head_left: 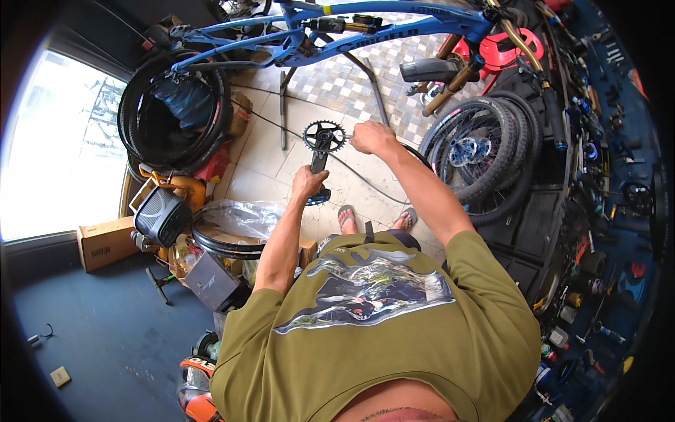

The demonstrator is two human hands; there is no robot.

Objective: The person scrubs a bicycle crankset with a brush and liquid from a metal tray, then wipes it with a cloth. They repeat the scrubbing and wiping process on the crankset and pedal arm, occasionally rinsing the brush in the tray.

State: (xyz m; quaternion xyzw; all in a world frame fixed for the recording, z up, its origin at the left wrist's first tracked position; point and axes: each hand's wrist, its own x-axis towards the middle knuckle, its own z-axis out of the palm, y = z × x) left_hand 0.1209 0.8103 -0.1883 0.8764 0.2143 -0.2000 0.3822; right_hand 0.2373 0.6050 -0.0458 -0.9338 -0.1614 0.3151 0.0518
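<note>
Wheels (462,152) crowd the tiled floor's (261,160) right edge; a blue frame (334,49) spans its far side. Mid-floor, your left hand (307,183) clasps the raised crankset (320,161); what your right hand (372,138) pinches is unclear.

The person's left-hand grip (307,183) is wrapped around a black crank arm (319,163), which carries a toothed chainring (324,135) at its upper end and a blue pedal (320,199) at the lower one. The right-hand grip (371,138) is curled just beside the chainring, its inside hidden from me. Beyond both hands is a blue bicycle frame (351,48), and several wheels (463,151) stand grouped on the right.
</note>
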